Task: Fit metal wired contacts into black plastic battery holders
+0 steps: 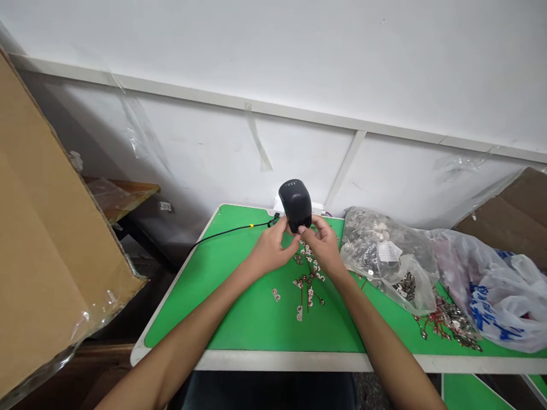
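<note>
A black rounded device [296,202] stands at the back of the green table [243,319]. Both my hands are at its lower front. My left hand [271,247] has its thumb and fingers bent close together at the device's base; what they hold is too small to make out. My right hand [322,245] is pinched beside it, the thumb near the base, its hold also hidden. Small metal contact pieces, some with red wires [301,296], lie scattered below my hands. One loose metal piece [276,295] sits further left.
A black cable [231,230] runs left from the device. On the right are a clear bag of metal parts [371,245], a pile of wired parts [453,322] and a white plastic bag [504,307]. A large cardboard box [55,239] stands at the left.
</note>
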The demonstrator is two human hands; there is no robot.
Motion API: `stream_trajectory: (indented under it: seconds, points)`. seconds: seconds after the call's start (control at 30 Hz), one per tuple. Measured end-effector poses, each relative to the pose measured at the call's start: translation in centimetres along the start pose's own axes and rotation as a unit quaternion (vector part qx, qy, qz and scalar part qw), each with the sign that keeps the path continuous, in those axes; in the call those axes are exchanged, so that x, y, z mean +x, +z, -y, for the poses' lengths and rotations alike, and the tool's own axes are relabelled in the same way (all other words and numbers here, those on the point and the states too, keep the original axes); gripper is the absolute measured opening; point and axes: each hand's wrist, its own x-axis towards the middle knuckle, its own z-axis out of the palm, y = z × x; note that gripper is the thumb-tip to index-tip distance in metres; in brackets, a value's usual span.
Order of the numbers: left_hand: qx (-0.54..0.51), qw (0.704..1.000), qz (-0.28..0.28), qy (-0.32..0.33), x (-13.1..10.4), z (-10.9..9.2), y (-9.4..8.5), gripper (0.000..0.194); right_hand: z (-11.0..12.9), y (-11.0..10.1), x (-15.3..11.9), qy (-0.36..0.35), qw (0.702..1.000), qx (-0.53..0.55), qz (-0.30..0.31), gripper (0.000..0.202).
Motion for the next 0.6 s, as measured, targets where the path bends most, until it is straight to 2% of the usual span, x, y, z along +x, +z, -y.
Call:
stream_trajectory:
  seconds: [0.07, 0.17, 0.43, 0.6]
  points:
    - [-0.007, 0.999, 0.018, -0.027, -0.1, -0.2, 0.1, 0.041, -0.1, 0.0, 0.0, -0.006, 1.0, 0.004, 0.004, 0.037]
    - [-0.023, 0.999, 0.032, -0.031, -0.1, -0.2, 0.3, 0.043, -0.2, 0.1, 0.0, -0.007, 1.0, 0.009, -0.003, 0.038]
    - [-0.02, 0.999, -0.015, -0.033, -0.1, -0.2, 0.3, 0.036, -0.6, 0.9, -0.2, 0.02, 1.0, 0.003, 0.002, 0.046]
    - [-0.028, 0.998, -0.008, -0.053, -0.1, -0.2, 0.4, 0.038, -0.4, 1.5, -0.5, 0.036, 0.999, -0.022, -0.014, 0.047]
